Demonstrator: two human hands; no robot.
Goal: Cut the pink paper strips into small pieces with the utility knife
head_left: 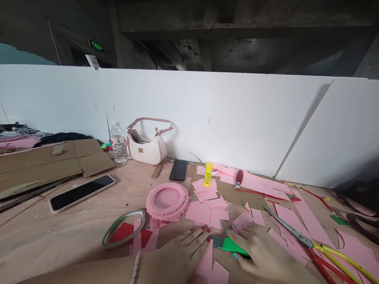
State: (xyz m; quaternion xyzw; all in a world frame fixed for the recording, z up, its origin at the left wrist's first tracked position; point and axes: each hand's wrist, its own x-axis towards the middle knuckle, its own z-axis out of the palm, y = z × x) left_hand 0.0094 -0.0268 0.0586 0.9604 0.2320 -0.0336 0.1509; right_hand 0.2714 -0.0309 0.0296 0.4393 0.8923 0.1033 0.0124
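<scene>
My left hand [180, 252] lies with its fingers spread on a pink paper sheet [205, 258] at the front edge of the view, holding nothing. My right hand [260, 252] curls over a green serrated paper piece [235, 247], with a small dark grey piece [218, 242] just beside it. Cut pink paper squares [199, 212] lie in front of a yellow glue stick [208, 174]. To the right of my right hand rest long scissors [308, 244] with red and yellow handles. A stack of pink scalloped paper rings [167, 202] sits left of the squares.
A green-rimmed ring [123, 228] lies on red paper [126, 232]. Two phones [81, 193] [178, 170], a red-handled scraper [239, 179], pink strips [310, 225], cardboard sheets [50, 161], a water bottle [119, 142] and a white handbag [147, 142] occupy the wooden table [74, 236] before a white board [237, 118].
</scene>
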